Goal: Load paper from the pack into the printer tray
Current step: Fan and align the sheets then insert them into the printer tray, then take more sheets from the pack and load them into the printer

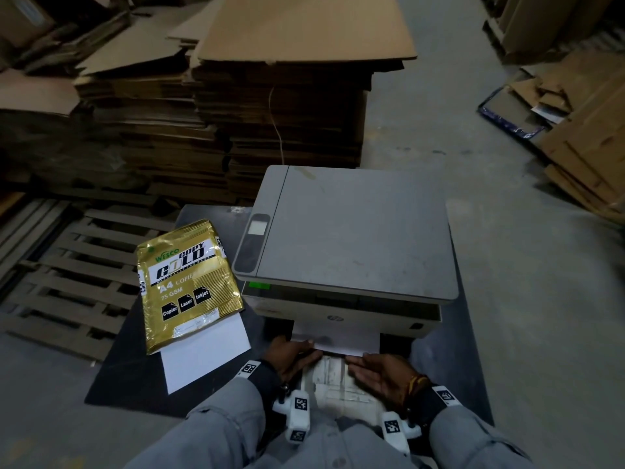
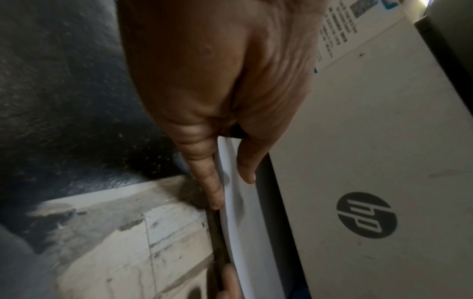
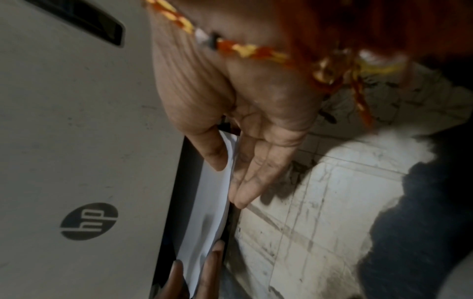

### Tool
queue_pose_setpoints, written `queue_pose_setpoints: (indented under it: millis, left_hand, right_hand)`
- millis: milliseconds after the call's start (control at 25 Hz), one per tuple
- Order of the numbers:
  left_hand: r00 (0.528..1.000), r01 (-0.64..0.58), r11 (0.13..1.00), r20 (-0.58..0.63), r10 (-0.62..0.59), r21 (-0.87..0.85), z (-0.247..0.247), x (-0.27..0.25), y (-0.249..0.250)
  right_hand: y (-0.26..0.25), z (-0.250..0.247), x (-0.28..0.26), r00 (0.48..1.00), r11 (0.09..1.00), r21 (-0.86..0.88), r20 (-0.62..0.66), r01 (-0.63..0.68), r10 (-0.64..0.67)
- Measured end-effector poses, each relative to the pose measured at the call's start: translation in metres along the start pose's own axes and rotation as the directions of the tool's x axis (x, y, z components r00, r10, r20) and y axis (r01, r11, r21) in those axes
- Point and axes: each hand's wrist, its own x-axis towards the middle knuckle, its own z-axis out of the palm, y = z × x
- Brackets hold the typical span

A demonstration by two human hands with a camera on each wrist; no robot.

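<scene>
At far left a wooden pallet lies on the floor, with tall stacks of flattened cardboard behind it. Next comes a black mat. On it lies the gold Wisco Copy Gold A4 paper pack, flat and just beside the printer, with loose white sheets sticking out of its near end. The grey HP printer stands on the same mat with its lid down, and its scuffed white input tray folds out from the front towards the person. A thin stack of paper sits partly in the slot below the printer's front — far part under the housing, near edge out over the tray and slightly bowed. The left hand is clamped on the stack's left near corner, with the thumb on top and the index finger beneath. The right hand takes the right near corner with its palm turned up. Its thumb is on the top face and its straight fingers press the underside — it pinches the paper too. A braided orange-and-yellow thread circles that wrist. Further right are the concrete floor and leaning cardboard sheets.
</scene>
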Motion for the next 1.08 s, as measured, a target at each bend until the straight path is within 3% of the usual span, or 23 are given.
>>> queue_pose_setpoints:
  millis: [200,520,640,800,920,1080]
  left_hand:
    - [0.998,-0.010,1.000,-0.069,0.009,-0.014,0.001,-0.003,-0.003]
    - [0.999,-0.018,0.999,-0.048,0.020,0.047,-0.011,-0.023,0.001]
    - [0.999,-0.016,0.999,-0.028,0.018,0.048,-0.022,-0.034,0.005]
    - [0.994,0.005,1.000,-0.108,-0.002,0.025,-0.036,-0.050,0.003]
    - [0.990,-0.079,0.996,-0.113,0.082,0.028,-0.055,-0.071,0.006]
    - [0.953,-0.224,0.974,-0.202,0.227,0.037,-0.110,-0.099,0.023]
  right_hand:
    - [0.000,0.001,-0.004,1.000,0.999,-0.031,-0.004,0.017,-0.017]
    - [0.011,0.002,-0.005,0.998,0.994,-0.092,-0.023,0.053,-0.055]
    - [0.019,-0.001,-0.006,0.995,0.994,-0.081,-0.063,0.068,-0.074]
    - [0.029,-0.003,-0.008,0.984,0.993,-0.047,-0.137,0.110,-0.115]
    - [0.036,0.004,-0.020,0.984,0.995,-0.051,-0.152,0.083,-0.090]
    - [0.038,0.035,-0.023,0.978,0.971,-0.148,-0.054,0.190,-0.200]
